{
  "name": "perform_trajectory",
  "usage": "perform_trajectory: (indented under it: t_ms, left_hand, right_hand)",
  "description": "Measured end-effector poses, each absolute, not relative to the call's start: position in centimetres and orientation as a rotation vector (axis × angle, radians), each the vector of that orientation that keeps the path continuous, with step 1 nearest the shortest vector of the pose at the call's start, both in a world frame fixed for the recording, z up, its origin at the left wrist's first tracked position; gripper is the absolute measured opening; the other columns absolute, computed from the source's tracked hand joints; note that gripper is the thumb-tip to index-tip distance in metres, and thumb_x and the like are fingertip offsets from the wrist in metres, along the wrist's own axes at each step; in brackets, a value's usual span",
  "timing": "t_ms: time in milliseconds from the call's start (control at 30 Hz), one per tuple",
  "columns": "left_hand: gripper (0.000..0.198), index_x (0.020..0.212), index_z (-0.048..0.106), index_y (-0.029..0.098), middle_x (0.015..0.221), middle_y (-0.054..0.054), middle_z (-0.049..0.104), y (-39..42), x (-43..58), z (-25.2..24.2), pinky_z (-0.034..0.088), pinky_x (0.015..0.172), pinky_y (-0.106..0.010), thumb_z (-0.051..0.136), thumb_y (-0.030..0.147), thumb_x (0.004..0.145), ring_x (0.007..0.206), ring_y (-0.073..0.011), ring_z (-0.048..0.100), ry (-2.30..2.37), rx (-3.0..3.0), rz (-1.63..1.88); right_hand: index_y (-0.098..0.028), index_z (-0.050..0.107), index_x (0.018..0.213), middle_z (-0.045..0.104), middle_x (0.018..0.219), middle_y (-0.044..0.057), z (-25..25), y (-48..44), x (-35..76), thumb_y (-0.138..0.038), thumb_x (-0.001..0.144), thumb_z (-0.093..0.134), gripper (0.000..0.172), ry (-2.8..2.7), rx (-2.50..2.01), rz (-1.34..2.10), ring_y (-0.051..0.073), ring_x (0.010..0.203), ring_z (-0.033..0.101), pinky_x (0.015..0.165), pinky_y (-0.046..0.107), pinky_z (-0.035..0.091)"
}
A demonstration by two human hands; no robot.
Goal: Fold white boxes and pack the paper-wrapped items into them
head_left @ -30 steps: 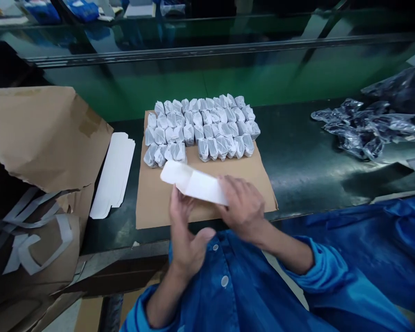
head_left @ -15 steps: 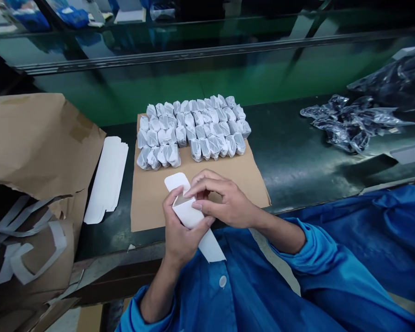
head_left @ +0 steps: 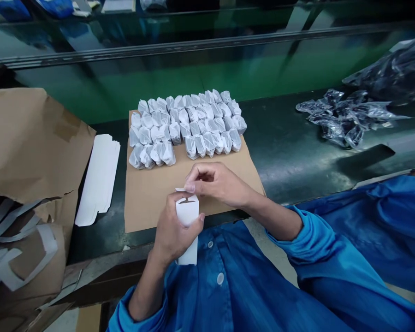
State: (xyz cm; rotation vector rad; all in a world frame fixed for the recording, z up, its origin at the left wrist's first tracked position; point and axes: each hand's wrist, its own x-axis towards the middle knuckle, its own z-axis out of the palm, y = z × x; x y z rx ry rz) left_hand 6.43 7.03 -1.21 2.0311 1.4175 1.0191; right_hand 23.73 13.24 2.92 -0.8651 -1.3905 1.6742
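Observation:
My left hand [head_left: 171,230] is wrapped round a small white carton box [head_left: 187,214], held upright near my chest. Fingertips of my right hand [head_left: 216,184] pinch the box's top flap, pressing it down at the open end. Both hands hover over the near edge of a brown cardboard sheet [head_left: 152,198]. Rows of several small items wrapped in white film [head_left: 185,127] lie on the far half of that sheet.
A stack of flat white carton blanks [head_left: 98,177] lies left of the sheet on the dark green conveyor belt [head_left: 290,157]. A torn brown cardboard box [head_left: 31,152] with white scraps stands at the left. Crumpled dark plastic bags [head_left: 346,117] lie at the right.
The box went from lying flat across both hands to upright in my left hand. My right hand moved to its top and folded the flap over the opening.

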Motion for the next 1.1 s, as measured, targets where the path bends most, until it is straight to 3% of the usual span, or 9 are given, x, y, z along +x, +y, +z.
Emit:
perform_trajectory:
  t_ms: [100,200,333,533,767,1000,1100]
  left_hand:
    - [0.053,0.121,0.046,0.021,0.101,-0.004,0.061,6.9,6.8,-1.9,0.050,0.055,-0.025,0.073,0.031,0.076,0.072,-0.0160,0.065,1.439,2.092,1.150]
    - [0.064,0.130,0.042,0.021,0.113,-0.008,0.058,6.6,7.5,-2.7,0.054,0.066,-0.028,0.075,0.034,0.077,0.089,-0.0196,0.067,1.395,2.120,1.367]
    - [0.071,0.136,0.041,0.021,0.114,-0.007,0.058,6.0,8.1,-2.6,0.054,0.073,-0.029,0.078,0.030,0.075,0.096,-0.0194,0.066,1.354,2.069,1.525]
    - [0.051,0.120,0.055,0.020,0.115,-0.007,0.056,5.9,7.3,-1.9,0.050,0.087,-0.031,0.078,0.022,0.075,0.107,-0.0202,0.059,1.433,2.050,1.430]
    - [0.046,0.118,0.047,0.020,0.113,-0.007,0.056,6.4,7.2,-2.5,0.051,0.088,-0.032,0.070,0.020,0.078,0.107,-0.0195,0.060,1.402,2.027,1.348]
    - [0.041,0.111,0.051,0.022,0.106,-0.004,0.061,6.8,7.1,-2.7,0.054,0.082,-0.030,0.072,0.024,0.076,0.098,-0.0184,0.066,1.480,1.931,1.293]
    - [0.055,0.119,0.048,0.023,0.111,-0.005,0.063,6.7,7.4,-2.7,0.056,0.077,-0.028,0.077,0.024,0.073,0.096,-0.0183,0.068,1.479,1.730,1.318]
  right_hand:
    - [-0.015,0.069,0.084,0.067,0.079,-0.001,2.7,12.4,23.5,-0.036,0.073,0.085,0.029,-1.370,-0.884,1.673,0.010,0.072,0.059,0.066,0.023,0.046]
    - [-0.015,0.072,0.085,0.067,0.079,0.000,3.0,11.8,23.5,-0.036,0.076,0.083,0.025,-1.408,-0.910,1.608,0.011,0.073,0.060,0.065,0.024,0.046]
    - [-0.016,0.076,0.087,0.069,0.083,0.001,3.6,11.5,23.5,-0.038,0.078,0.080,0.023,-1.448,-0.915,1.554,0.012,0.074,0.061,0.065,0.025,0.047]
    - [-0.014,0.074,0.085,0.070,0.078,0.001,2.5,12.4,23.0,-0.040,0.077,0.081,0.028,-1.313,-0.888,1.663,0.010,0.070,0.059,0.064,0.024,0.044]
    - [-0.013,0.072,0.081,0.069,0.077,0.000,1.5,12.9,22.7,-0.039,0.076,0.082,0.028,-1.238,-0.888,1.729,0.009,0.070,0.058,0.064,0.022,0.044]
    - [-0.013,0.069,0.079,0.062,0.067,-0.003,1.1,13.3,22.6,-0.039,0.074,0.082,0.030,-1.147,-0.933,1.832,0.008,0.061,0.054,0.056,0.020,0.042]
    - [-0.014,0.067,0.078,0.060,0.064,-0.003,0.8,13.5,22.5,-0.040,0.077,0.079,0.028,-1.136,-0.977,1.820,0.008,0.058,0.052,0.053,0.020,0.040]
